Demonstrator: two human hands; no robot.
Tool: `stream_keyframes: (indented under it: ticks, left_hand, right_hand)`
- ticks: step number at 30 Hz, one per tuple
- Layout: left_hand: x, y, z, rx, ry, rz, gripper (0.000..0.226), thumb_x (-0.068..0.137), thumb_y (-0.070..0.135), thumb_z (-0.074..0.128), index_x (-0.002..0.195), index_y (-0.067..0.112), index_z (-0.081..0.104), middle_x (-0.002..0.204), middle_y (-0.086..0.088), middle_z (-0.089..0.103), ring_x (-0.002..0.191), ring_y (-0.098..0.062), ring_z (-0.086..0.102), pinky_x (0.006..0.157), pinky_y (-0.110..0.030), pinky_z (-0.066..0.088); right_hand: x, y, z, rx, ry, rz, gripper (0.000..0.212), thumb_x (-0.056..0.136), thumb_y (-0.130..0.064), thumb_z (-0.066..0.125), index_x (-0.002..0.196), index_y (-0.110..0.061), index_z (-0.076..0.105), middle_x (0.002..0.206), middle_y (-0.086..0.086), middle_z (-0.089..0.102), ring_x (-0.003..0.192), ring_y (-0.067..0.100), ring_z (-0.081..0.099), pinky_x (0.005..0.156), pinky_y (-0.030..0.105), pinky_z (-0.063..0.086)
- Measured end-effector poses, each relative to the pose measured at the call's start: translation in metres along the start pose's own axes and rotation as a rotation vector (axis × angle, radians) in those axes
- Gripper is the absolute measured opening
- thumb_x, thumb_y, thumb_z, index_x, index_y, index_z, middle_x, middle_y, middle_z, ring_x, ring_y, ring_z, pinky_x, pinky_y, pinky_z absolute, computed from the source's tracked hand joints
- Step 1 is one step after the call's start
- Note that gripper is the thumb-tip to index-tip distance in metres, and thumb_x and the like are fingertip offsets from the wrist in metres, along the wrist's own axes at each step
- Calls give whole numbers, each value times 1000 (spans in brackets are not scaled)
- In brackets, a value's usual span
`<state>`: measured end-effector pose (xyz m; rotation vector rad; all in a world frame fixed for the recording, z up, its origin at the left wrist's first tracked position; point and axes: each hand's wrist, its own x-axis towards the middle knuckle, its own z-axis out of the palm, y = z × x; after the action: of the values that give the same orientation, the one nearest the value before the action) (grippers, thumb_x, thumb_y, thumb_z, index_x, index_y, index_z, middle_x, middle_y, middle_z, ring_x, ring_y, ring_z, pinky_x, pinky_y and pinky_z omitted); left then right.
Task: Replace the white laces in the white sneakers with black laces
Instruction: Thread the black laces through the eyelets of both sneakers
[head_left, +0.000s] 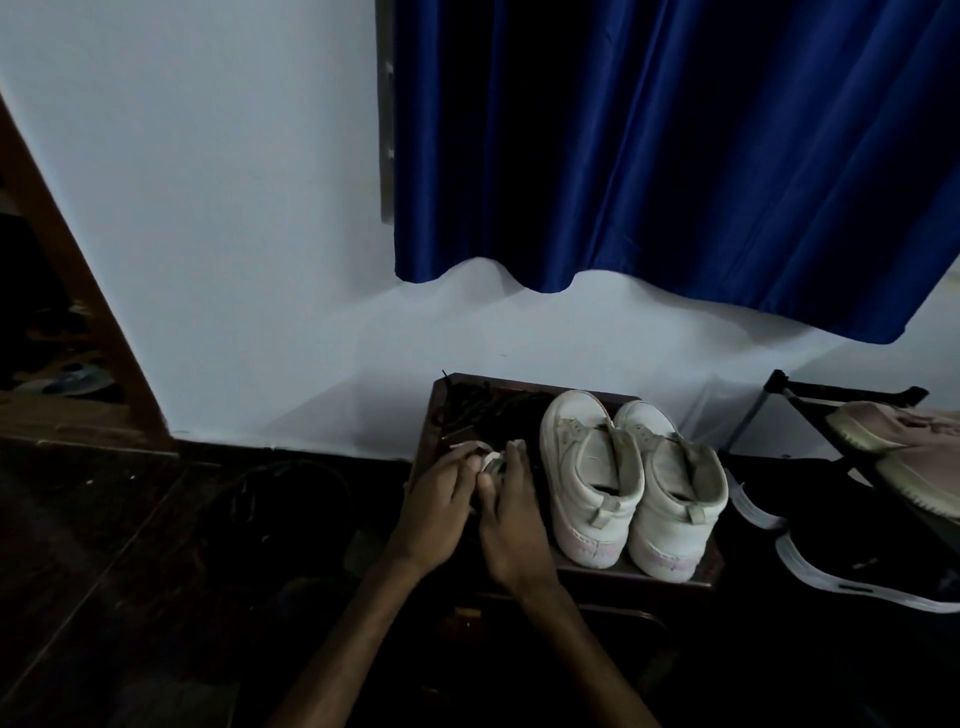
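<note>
Both forearms reach in from the bottom edge, and the left hand (435, 500) and right hand (513, 512) meet over the left side of a low wooden table (687, 578). Behind everything hangs a blue curtain (675, 156) against a pale wall (208, 218), with a wooden door frame (78, 291) at the far left. To the right of the table stands a dark shoe rack (789, 387) carrying a pinkish shoe (898, 441), and a black shoe (857, 566) with a white sole lies below it. On the right half of the table the two white sneakers (592, 478) stand side by side and touching, heels toward the camera, toes at the far edge. The black laces (501, 415) lie in a loose heap in the far left corner, just beside the left sneaker. Between the hands, a bunched white lace (488, 458) is grasped: the left fingers curl around it, and the right thumb and fingers pinch it.
</note>
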<state>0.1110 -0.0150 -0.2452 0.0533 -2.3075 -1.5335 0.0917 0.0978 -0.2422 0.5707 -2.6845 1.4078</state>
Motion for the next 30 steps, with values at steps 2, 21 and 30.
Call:
stream_keyframes:
  ticks: [2,21,30]
  left_hand:
    - [3,-5,5,40,123,13,27,96,26,49,107,11,69,119,7,60,115,-8,56,100,-19,40]
    - [15,3,20,-117,429,-143,59,83,72,26,118,32,51,116,13,42,112,-2,47,106,-33,37]
    - [17,5,9,-635,500,-300,49,102,50,18,125,20,47,118,5,55,108,-4,54,82,-6,43]
  right_hand:
    - [4,-1,1,10,54,-15,70,95,-48,29,150,-6,26,162,10,15,149,15,10,118,19,6]
    - [10,-6,24,-717,76,-396,48,76,-30,68,119,-11,60,97,3,63,88,22,39,72,33,50]
    - [5,-2,27,-535,-69,-501,41,83,-29,54,123,-17,56,118,5,60,102,26,56,88,37,49]
